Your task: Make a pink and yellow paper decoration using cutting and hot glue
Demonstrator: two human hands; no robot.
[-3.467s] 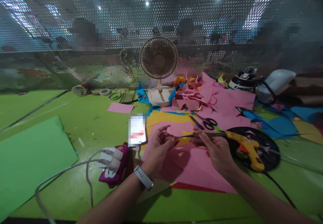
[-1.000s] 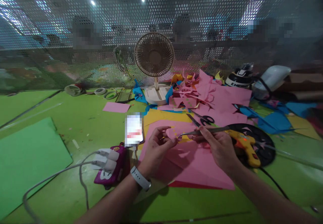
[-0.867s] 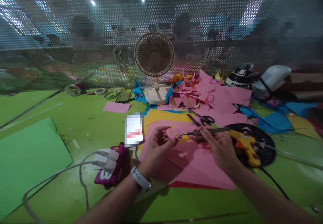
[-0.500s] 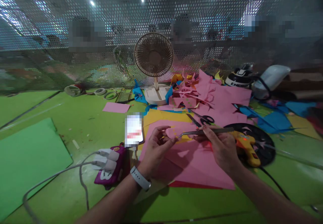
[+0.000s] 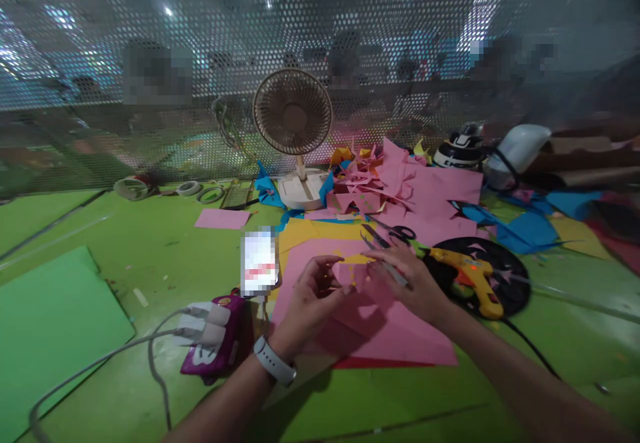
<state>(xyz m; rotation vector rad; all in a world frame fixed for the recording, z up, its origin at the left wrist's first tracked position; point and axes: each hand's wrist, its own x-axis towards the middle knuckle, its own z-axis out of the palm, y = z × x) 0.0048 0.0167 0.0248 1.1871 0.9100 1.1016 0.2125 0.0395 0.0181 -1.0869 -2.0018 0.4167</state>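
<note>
My left hand [image 5: 311, 296] hovers over a big pink paper sheet [image 5: 390, 340], fingers curled and pinching a small pink paper piece [image 5: 349, 274] with yellow specks. My right hand [image 5: 413, 284] is just to its right, low over the same sheet. It grips thin metal tweezers [image 5: 385, 264] that lie slanted across its fingers, tips pointing away toward the scissors. The two hands almost touch at the small piece. A white watch is on my left wrist.
A yellow glue gun [image 5: 467, 275] lies on a black round plate [image 5: 507, 282] to the right. Beyond the hands are black-handled scissors [image 5: 396, 233], a paper scrap pile [image 5: 400, 186] and a desk fan [image 5: 295, 140]. To the left lie a phone [image 5: 259, 270], a purple power bank [image 5: 213, 343] with cables and a green sheet [image 5: 50, 323].
My right hand has dropped toward the pink sheet and turned the tweezers from level, pointing left, to slanting away. The view shifted a little right. My left hand stays curled.
</note>
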